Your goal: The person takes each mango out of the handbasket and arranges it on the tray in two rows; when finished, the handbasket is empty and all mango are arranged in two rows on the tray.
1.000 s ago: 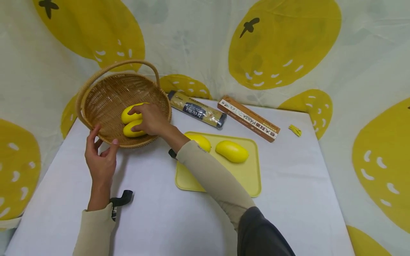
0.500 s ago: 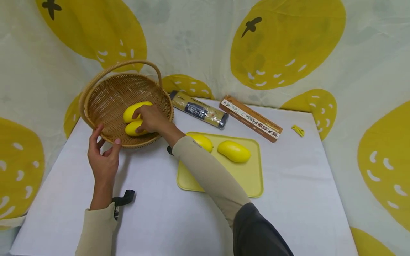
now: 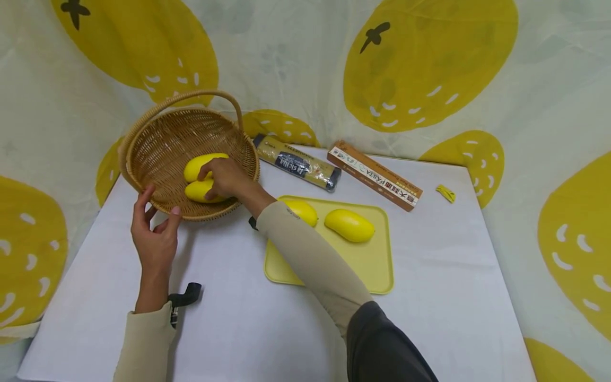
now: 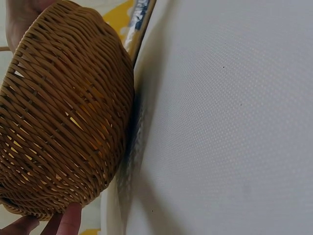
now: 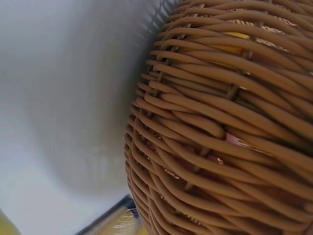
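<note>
The wicker basket (image 3: 167, 159) with an arched handle stands tilted toward me at the table's left. Inside it, two yellow mangoes (image 3: 200, 165) lie side by side. My right hand (image 3: 229, 178) reaches over the rim, its fingers curled on the nearer mango (image 3: 200, 191). At the near-left rim, my left hand (image 3: 155, 236) holds the basket by finger and thumb. In the left wrist view its fingertips (image 4: 71, 220) touch the outer weave. Through the right wrist view's basket wall (image 5: 220, 122), the right hand is mostly hidden.
A yellow tray (image 3: 329, 265) bears two more mangoes (image 3: 349, 225), one partly behind the right sleeve. Behind it lie a pasta packet (image 3: 296, 163) and a brown pasta box (image 3: 374, 176). A small yellow crumpled thing (image 3: 446, 193) is at the right. A printed cloth hangs behind.
The whole view has shifted slightly. Both hands keep their places at the basket, and the nearer mango has moved very little under the right fingers.
</note>
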`<action>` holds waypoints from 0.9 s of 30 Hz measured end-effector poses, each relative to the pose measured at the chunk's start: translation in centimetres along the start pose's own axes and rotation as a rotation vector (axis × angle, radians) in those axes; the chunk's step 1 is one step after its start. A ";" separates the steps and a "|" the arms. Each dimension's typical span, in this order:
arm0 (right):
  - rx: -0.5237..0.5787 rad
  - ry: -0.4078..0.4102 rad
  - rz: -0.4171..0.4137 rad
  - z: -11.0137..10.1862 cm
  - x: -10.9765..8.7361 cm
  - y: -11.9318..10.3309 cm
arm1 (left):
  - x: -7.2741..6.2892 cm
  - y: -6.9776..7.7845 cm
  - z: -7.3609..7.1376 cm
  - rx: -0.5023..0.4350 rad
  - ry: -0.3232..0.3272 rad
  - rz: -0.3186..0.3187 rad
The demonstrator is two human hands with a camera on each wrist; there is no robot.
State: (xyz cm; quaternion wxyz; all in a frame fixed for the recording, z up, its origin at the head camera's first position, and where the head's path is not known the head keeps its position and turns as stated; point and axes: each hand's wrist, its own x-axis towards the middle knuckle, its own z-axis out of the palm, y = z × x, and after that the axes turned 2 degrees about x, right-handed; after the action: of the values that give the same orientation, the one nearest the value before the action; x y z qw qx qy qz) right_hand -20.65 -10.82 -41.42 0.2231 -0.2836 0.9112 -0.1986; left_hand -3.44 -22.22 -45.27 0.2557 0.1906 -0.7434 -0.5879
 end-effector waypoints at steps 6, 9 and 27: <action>-0.008 -0.047 0.017 0.2 -0.3 -0.2 | -0.2 -0.2 -0.1 0.001 0.011 0.003; -0.002 -0.061 0.017 0.3 -0.5 -0.1 | -0.2 -0.4 -0.1 0.008 0.010 0.002; 0.114 -0.044 -0.189 -0.4 -2.3 -0.7 | -0.1 -0.3 -0.2 0.002 0.016 -0.001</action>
State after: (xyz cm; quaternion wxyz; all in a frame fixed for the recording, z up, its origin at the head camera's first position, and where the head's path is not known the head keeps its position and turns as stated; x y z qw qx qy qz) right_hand -18.83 -9.81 -40.08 0.2390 -0.3594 0.8626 -0.2641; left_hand -3.30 -22.40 -45.57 0.2609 0.1960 -0.7418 -0.5858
